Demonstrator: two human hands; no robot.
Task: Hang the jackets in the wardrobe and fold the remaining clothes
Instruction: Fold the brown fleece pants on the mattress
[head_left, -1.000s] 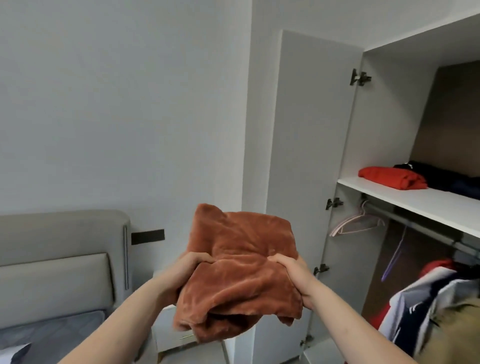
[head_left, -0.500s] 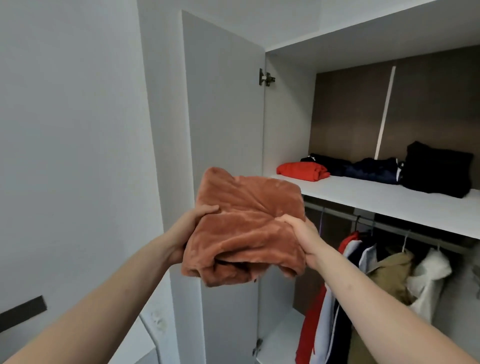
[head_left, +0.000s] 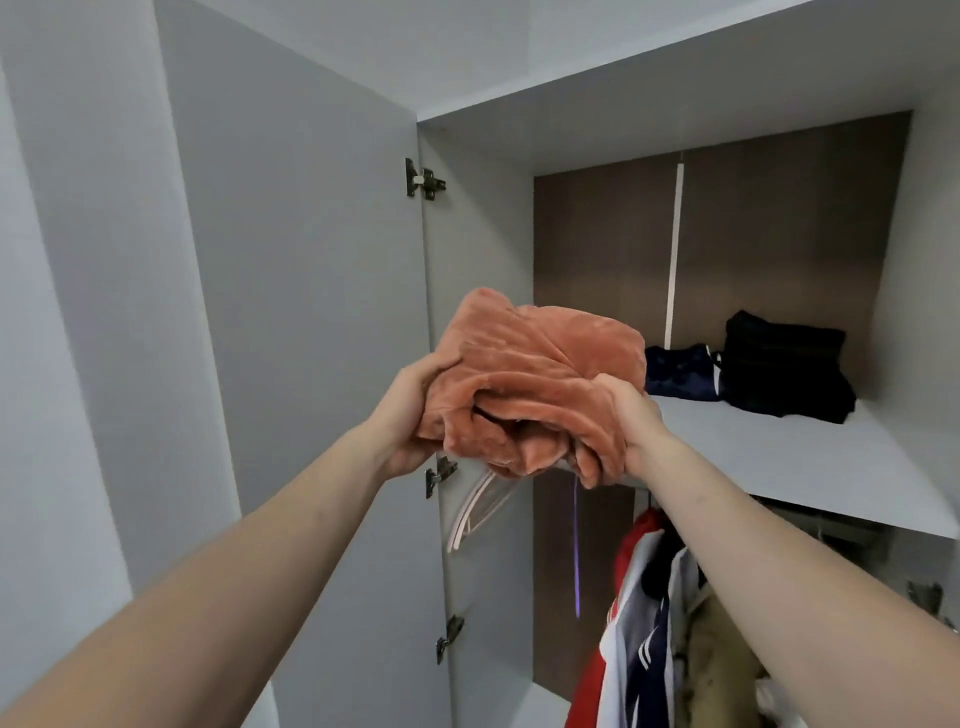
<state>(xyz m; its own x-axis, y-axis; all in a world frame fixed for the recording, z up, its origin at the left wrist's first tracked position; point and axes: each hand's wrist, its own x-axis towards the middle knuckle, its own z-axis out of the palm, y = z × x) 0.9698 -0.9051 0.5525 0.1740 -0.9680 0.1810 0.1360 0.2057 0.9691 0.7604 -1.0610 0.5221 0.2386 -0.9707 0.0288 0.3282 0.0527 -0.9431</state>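
We held the folded rust fleece (head_left: 540, 384) up at the left end of the wardrobe shelf (head_left: 769, 457), our left hand (head_left: 410, 410) curled under its left edge and our right hand (head_left: 626, 415) clamped on its right edge. It looked soft, light and limp, its loose folds sagging between our hands, so we judged that supporting it from beneath at both sides suited it best.

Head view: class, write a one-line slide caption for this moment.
Left hand and right hand hold a folded rust fleece garment at the wardrobe shelf.
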